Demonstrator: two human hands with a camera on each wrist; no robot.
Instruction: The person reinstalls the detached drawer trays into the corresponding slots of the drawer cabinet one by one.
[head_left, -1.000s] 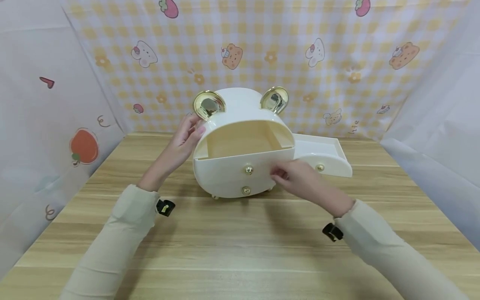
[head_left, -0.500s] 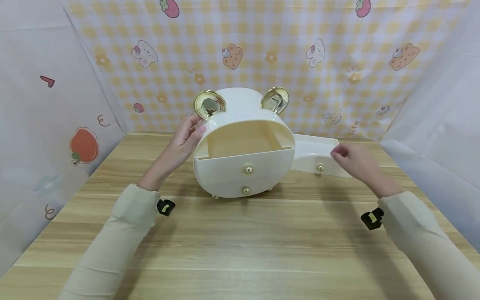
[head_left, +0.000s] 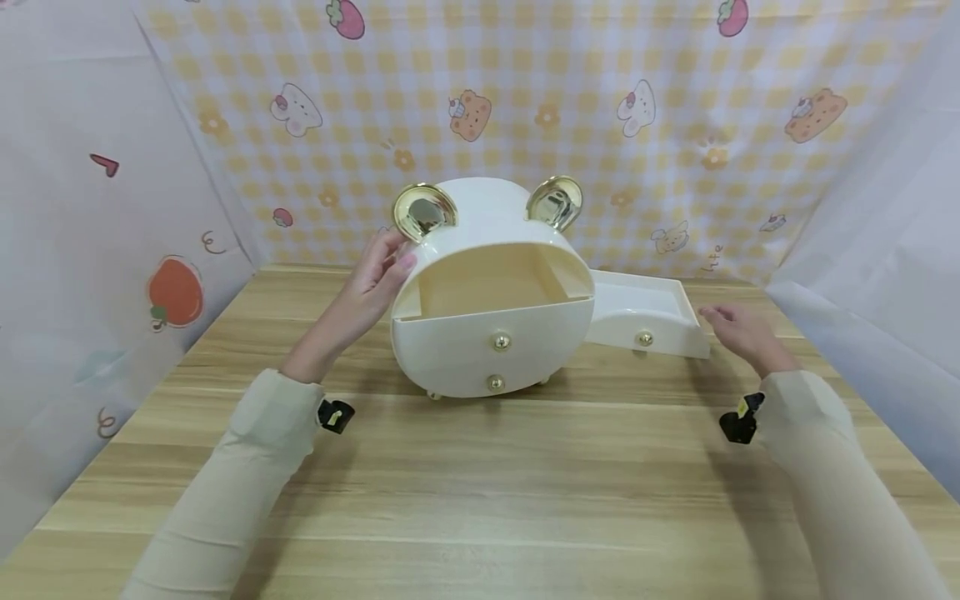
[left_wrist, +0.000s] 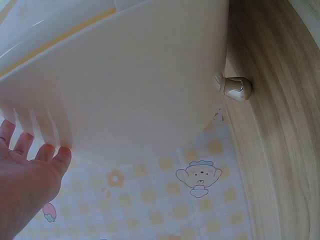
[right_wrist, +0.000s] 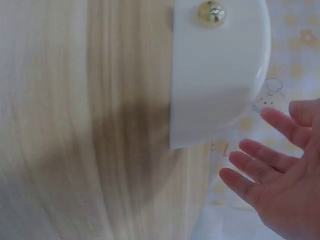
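the right hand (head_left: 742, 335), fingers spread, holds nothing just beside the white drawer (head_left: 671, 340); the left hand (head_left: 366, 290) rests extended fingers on the cabinet (head_left: 453, 350), left of it; likely step: reaching the drawer, and next calls for gripping it

A pale brown wood-grain tabletop (head_left: 525, 483) carries a rounded, glossy white plastic cabinet (head_left: 480, 329) with gold ears (head_left: 423, 212), standing on short gold feet (head_left: 434, 396) between the left hand (head_left: 363, 287) and the right hand (head_left: 745, 333). Just beside the right hand lies a white plastic drawer (head_left: 622, 327) with a gold knob (head_left: 644, 339).
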